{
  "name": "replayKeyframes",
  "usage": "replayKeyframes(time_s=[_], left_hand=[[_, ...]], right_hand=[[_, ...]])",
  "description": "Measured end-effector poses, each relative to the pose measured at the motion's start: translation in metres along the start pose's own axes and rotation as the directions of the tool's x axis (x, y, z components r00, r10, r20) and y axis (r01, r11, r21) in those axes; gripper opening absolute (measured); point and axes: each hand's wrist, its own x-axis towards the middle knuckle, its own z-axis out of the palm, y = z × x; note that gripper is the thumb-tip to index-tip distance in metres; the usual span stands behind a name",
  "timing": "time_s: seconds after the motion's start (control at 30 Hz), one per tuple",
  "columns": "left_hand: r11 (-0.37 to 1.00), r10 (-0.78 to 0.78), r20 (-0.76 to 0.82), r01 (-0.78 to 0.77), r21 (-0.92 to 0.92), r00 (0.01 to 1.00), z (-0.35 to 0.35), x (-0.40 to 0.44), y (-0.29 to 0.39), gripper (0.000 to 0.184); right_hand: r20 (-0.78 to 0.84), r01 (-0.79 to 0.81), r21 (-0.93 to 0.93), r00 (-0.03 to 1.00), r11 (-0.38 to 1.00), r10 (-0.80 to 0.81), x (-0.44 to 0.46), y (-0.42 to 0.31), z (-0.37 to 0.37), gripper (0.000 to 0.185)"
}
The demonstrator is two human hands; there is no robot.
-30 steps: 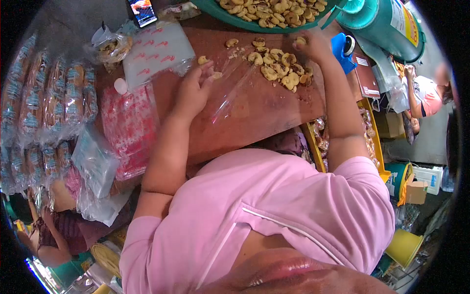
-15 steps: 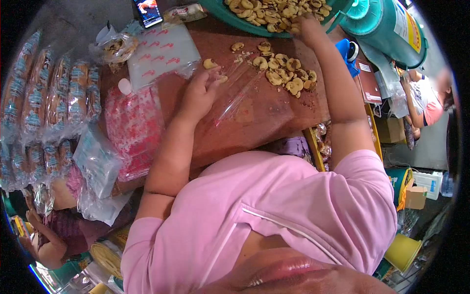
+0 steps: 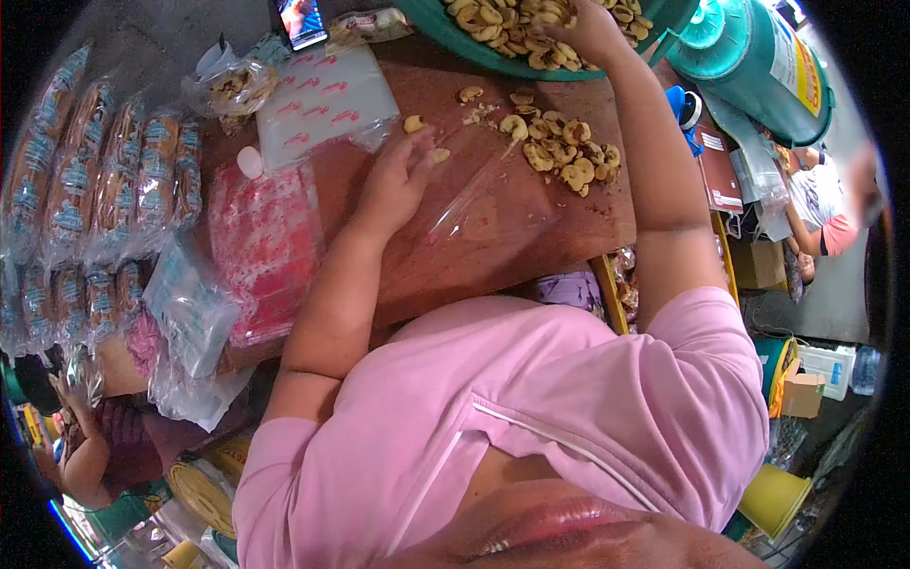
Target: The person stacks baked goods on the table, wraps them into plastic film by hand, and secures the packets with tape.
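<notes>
My left hand [image 3: 392, 185] is low over the brown tabletop, its thumb and fingers apart. One curled, golden biscuit [image 3: 413, 123] is just beyond its fingertips, and another piece is beside the thumb. To its right, a clear plastic bag [image 3: 464, 211] lies flat. At the top of the view, my right hand [image 3: 590, 36] reaches into a green basin [image 3: 431, 28] full of the same ring-like biscuits. Its fingertips are blurred among them, so I cannot see whether it grips any. A loose pile of biscuits [image 3: 559, 142] sits on the table below the basin.
On the left are packed rolls of biscuits [image 3: 114, 180], red-printed plastic bags [image 3: 265, 247] and a stack of clear bags [image 3: 327, 100]. A phone [image 3: 301, 23] is at the top. A green lidded bucket [image 3: 749, 57] is at the upper right. Other people are at both sides.
My right hand has moved further into the basin, up and slightly left among the biscuits. My left hand stays near the same spot. The whole view has shifted slightly.
</notes>
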Motion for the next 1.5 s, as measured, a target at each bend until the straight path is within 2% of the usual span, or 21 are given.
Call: replayKeyframes(time_s=[0.03, 0.07, 0.17, 0.2, 0.3, 0.43, 0.47, 0.5, 0.53, 0.57, 0.63, 0.67, 0.7, 0.77, 0.83, 0.87, 0.93, 1.03, 1.13, 1.37, 1.5], left_hand=[[1.000, -0.021, 0.004, 0.021, -0.006, 1.000, 0.000, 0.001, -0.002, 0.038], [0.999, -0.043, 0.006, 0.043, -0.012, 0.999, 0.000, 0.001, -0.004, 0.039], [0.989, -0.065, 0.012, 0.066, -0.135, 0.998, 0.006, 0.003, -0.019, 0.041], [0.989, -0.071, 0.034, 0.074, -0.126, 0.997, 0.003, 0.003, -0.017, 0.041], [0.991, -0.100, 0.059, 0.104, -0.078, 0.993, 0.000, 0.002, -0.008, 0.042], [0.990, -0.082, -0.029, 0.078, -0.114, 0.996, 0.005, 0.001, 0.002, 0.041], [0.985, -0.064, -0.065, 0.052, -0.164, 0.996, 0.006, 0.001, 0.004, 0.040], [0.984, -0.090, -0.050, 0.081, -0.160, 0.995, 0.006, 0.001, 0.004, 0.037], [0.982, -0.117, -0.035, 0.110, -0.155, 0.993, 0.006, 0.000, 0.003, 0.033], [0.979, -0.146, -0.018, 0.142, -0.149, 0.989, 0.005, -0.001, 0.001, 0.030], [0.995, 0.091, -0.033, -0.089, 0.044, 0.995, 0.002, 0.000, -0.012, 0.023], [0.969, 0.208, -0.024, -0.202, 0.142, 0.978, 0.000, 0.001, -0.018, 0.020], [0.980, 0.180, 0.031, -0.182, 0.085, 0.983, -0.002, 0.001, -0.021, 0.019], [0.992, 0.129, 0.145, -0.127, -0.025, 0.981, -0.002, -0.002, -0.022, 0.019], [0.998, -0.024, 0.197, 0.035, -0.055, 0.980, -0.001, -0.005, -0.009, 0.024], [0.991, -0.098, 0.226, 0.115, -0.063, 0.969, 0.000, -0.006, 0.000, 0.027], [0.993, 0.073, 0.206, -0.051, -0.107, 0.976, 0.012, -0.013, 0.047, 0.029], [0.910, 0.385, 0.204, -0.333, -0.245, 0.900, 0.033, -0.031, 0.124, 0.030], [0.859, 0.454, 0.307, -0.319, -0.401, 0.836, 0.021, -0.040, 0.179, 0.031], [0.937, 0.058, 0.241, 0.031, -0.347, 0.969, -0.004, -0.048, 0.132, 0.042], [0.993, -0.121, 0.176, 0.118, 0.028, 0.977, -0.002, -0.066, 0.050, 0.047]], right_hand=[[-0.017, -0.006, 0.123, 1.000, 0.992, 0.008, 0.005, -0.017, -0.006, 0.050], [0.102, -0.042, 0.073, 0.994, 0.996, 0.035, 0.012, -0.033, -0.013, 0.058], [0.041, 0.111, 0.013, 0.993, 0.994, -0.112, 0.031, -0.013, 0.014, 0.057], [0.081, 0.082, -0.131, 0.994, 0.988, -0.072, 0.033, -0.018, 0.015, 0.057], [-0.050, 0.232, -0.354, 0.963, 0.906, -0.266, 0.032, -0.014, 0.027, 0.058], [0.192, 0.452, -0.724, 0.857, 0.521, -0.478, 0.059, 0.042, 0.074, 0.062], [0.073, 0.387, -0.378, 0.918, 0.841, -0.390, 0.054, 0.045, 0.072, 0.069], [0.010, 0.253, 0.060, 0.967, 0.966, -0.254, 0.036, 0.036, 0.065, 0.077], [0.017, 0.079, 0.492, 0.995, 0.867, -0.100, 0.015, 0.025, 0.057, 0.085], [-0.139, 0.179, 0.319, 0.980, 0.931, -0.141, -0.004, 0.015, 0.051, 0.086], [-0.402, 0.284, -0.085, 0.867, 0.955, -0.294, -0.044, -0.003, 0.038, 0.089], [-0.344, 0.272, -0.017, 0.902, 0.962, -0.261, -0.071, -0.007, 0.032, 0.090], [-0.283, 0.257, 0.050, 0.930, 0.965, -0.233, -0.101, -0.010, 0.025, 0.091], [-0.020, -0.068, 0.219, 0.997, 0.973, 0.074, -0.165, -0.052, -0.011, 0.091], [0.006, -0.086, 0.563, 0.995, 0.822, 0.100, -0.210, -0.009, 0.019, 0.090], [-0.022, -0.055, 0.558, 0.996, 0.828, 0.082, -0.233, 0.008, 0.027, 0.090], [-0.075, 0.002, 0.545, 0.996, 0.838, 0.047, -0.267, 0.031, 0.038, 0.089], [-0.044, -0.084, 0.847, 0.973, 0.525, 0.227, -0.293, 0.033, 0.045, 0.089], [-0.094, -0.038, 0.851, 0.970, 0.523, 0.223, -0.291, 0.030, 0.046, 0.088], [-0.121, -0.024, 0.779, 0.975, 0.627, 0.188, -0.286, 0.049, 0.053, 0.085], [-0.108, -0.013, 0.841, 0.976, 0.540, 0.191, -0.288, 0.048, 0.053, 0.083]])
